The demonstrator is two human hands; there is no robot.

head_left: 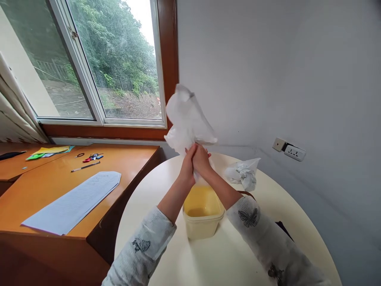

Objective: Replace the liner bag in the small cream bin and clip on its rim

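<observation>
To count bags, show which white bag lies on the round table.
The crumpled bag at right; the other bag is held up by left hand and right hand.

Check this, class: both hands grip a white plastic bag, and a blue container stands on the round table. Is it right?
Blue is wrong: the head view shows the container on the round table is yellow. The left hand and right hand grip the white plastic bag.

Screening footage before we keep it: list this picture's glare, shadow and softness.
Head view: the sky through the window is washed out to white; head view: a pale sheen lies on the orange desk; head view: a soft shadow falls by the yellow tub; head view: the plastic bag looks soft-edged, whether from motion or focus I cannot tell.
</observation>
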